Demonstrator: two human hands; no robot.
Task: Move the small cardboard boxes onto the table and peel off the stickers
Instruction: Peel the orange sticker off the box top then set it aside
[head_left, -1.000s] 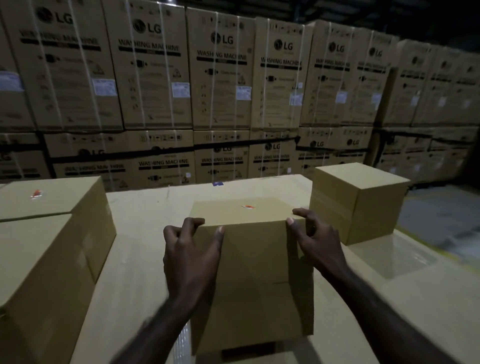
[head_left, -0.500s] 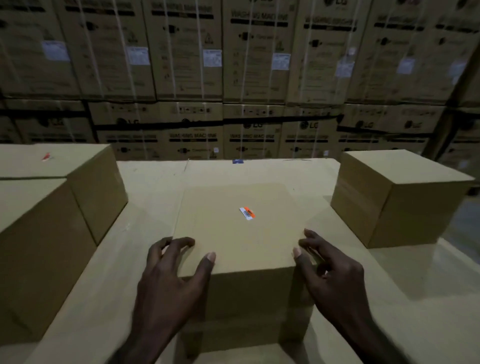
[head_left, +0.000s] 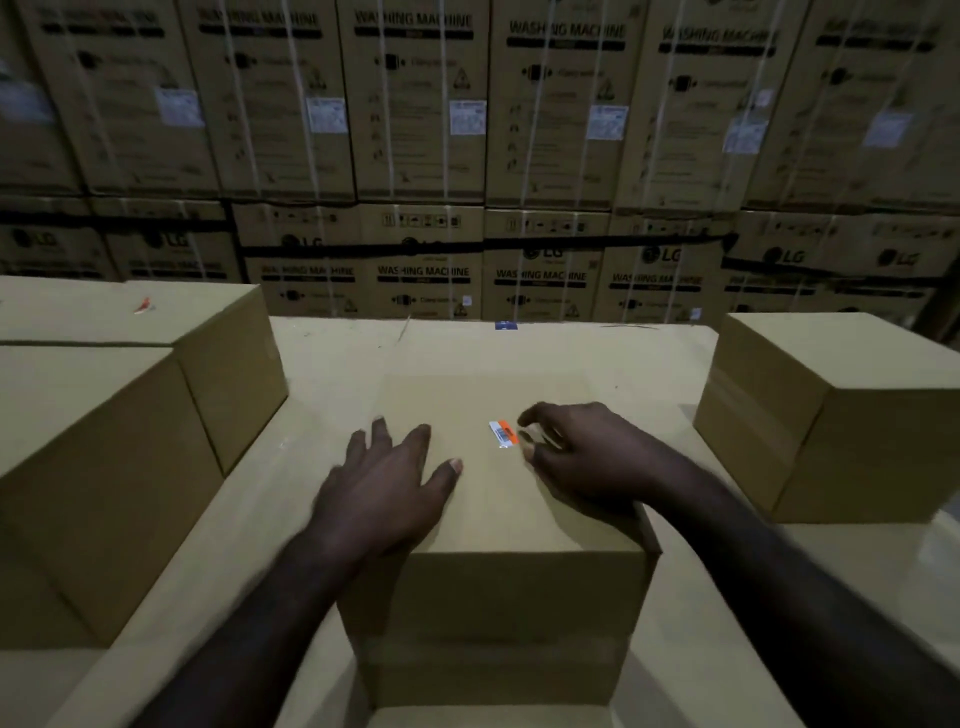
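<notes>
Touching right fingers (head_left: 530, 434): sticker (head_left: 503, 433)

The left hand (head_left: 387, 486) is lying flat on the middle box (head_left: 498, 519) (fingers spread), while the right hand (head_left: 582, 457) is curling just beside its orange-and-white sticker (head_left: 503, 433).

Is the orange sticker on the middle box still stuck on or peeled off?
Stuck on. The sticker lies flat on the box top; the right hand has fingertips beside it, not gripping it.
</notes>
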